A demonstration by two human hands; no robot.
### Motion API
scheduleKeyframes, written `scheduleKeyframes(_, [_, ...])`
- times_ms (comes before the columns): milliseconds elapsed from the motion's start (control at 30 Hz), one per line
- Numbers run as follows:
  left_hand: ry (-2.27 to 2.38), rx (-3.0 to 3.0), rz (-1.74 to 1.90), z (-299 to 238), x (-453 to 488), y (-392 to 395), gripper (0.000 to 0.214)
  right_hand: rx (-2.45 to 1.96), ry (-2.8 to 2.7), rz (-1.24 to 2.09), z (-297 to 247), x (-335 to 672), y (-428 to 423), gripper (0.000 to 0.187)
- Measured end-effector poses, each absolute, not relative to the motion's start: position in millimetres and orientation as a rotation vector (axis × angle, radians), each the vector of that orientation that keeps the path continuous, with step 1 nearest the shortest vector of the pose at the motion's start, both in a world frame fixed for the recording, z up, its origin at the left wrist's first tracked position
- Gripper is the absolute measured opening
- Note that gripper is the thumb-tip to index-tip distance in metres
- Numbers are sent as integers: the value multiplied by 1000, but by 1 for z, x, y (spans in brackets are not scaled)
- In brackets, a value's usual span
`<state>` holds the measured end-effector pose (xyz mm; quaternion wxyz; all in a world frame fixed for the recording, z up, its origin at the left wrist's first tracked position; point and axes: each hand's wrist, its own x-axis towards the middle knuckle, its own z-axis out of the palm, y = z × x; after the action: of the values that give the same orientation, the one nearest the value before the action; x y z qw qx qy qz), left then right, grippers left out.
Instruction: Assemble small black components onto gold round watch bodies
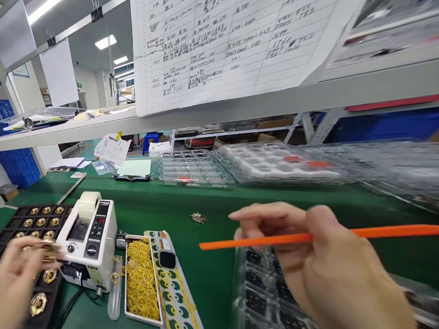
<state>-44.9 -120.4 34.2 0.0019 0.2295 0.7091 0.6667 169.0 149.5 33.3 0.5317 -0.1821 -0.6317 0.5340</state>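
Note:
My left hand (15, 290) is closed over the black compartment tray (32, 324) at the left, its fingers pinched on gold-coloured round parts (49, 250); motion blur hides how many. Several similar gold parts lie in the tray's compartments. My right hand (332, 262) is closed around a thin orange stick (228, 244), held level with its pointed end to the right. Below this hand is a clear plastic tray (238, 309) with black round pieces in its pockets, partly hidden by the hand. A small metallic part (198, 217) lies alone on the green bench.
A white tape dispenser (106, 223) stands beside the black tray. To its right are a box of small yellow rings (140, 277) and a sheet of green-and-yellow stickers (184, 312). Stacked clear trays (262, 162) line the back under a shelf (214, 115) with a handwritten sheet (230, 38) hanging.

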Motion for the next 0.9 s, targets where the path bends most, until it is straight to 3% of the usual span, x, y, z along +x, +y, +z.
scheduleKeyframes(100, [1672,927,2076,28,3,-40,35,-312,-1621,1252,32,177,132,51])
scheduleKeyframes(233, [1339,1023,2052,31,18,22,34,-120,-1694,1015,35,177,121,28])
scheduleKeyframes(367, [1237,1095,2077,39,20,41,30,-29,-1781,797,36,166,130,16])
scheduleKeyframes(667, [1152,1154,2065,40,16,49,26,299,-1967,421,30,158,152,30])
scheduleKeyframes(800, [1186,1073,2024,41,7,50,28,357,-2053,77,26,156,157,29])
scheduleKeyframes(900, [1171,1027,2004,39,6,52,30,313,-2024,42,23,155,154,25])
